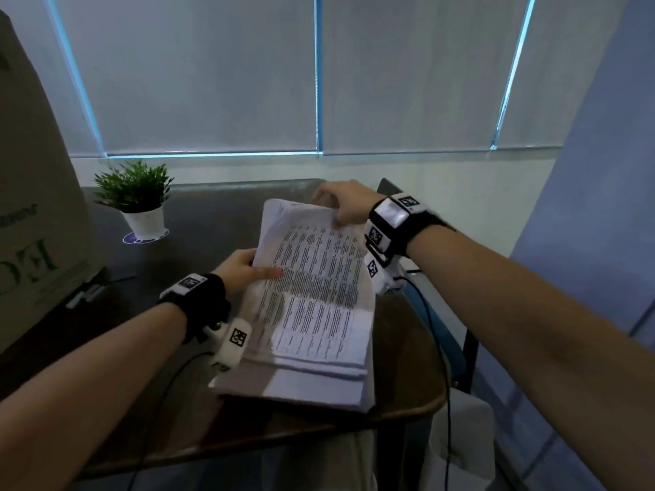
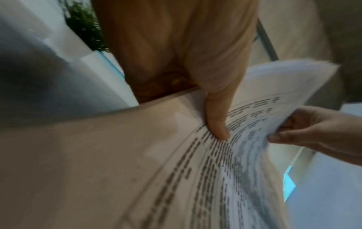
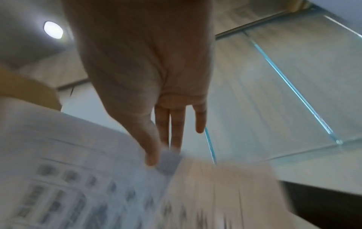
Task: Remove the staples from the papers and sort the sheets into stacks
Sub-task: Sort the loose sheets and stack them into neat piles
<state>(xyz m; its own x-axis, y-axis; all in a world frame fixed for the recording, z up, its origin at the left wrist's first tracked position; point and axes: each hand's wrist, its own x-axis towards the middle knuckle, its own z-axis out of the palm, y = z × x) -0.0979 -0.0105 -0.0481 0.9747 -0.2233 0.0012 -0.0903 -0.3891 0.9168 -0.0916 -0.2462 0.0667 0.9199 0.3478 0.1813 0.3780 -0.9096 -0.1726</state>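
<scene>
A thick bundle of printed sheets (image 1: 315,278) is lifted and curved above a stack of papers (image 1: 319,384) lying on the dark table (image 1: 407,366). My left hand (image 1: 244,269) grips the bundle's left edge, thumb (image 2: 215,124) on the printed top page (image 2: 195,170), fingers hidden beneath. My right hand (image 1: 340,203) pinches the bundle's far right corner (image 3: 168,162) between thumb (image 3: 150,155) and fingers, also seen as a hand (image 2: 313,128) in the left wrist view. No staple or staple remover shows.
A small potted plant (image 1: 136,200) stands at the table's far left. A large cardboard box (image 1: 32,207) rises at the left edge. A chair back (image 1: 386,187) lies beyond the right hand. Roller blinds (image 1: 319,72) cover the window behind.
</scene>
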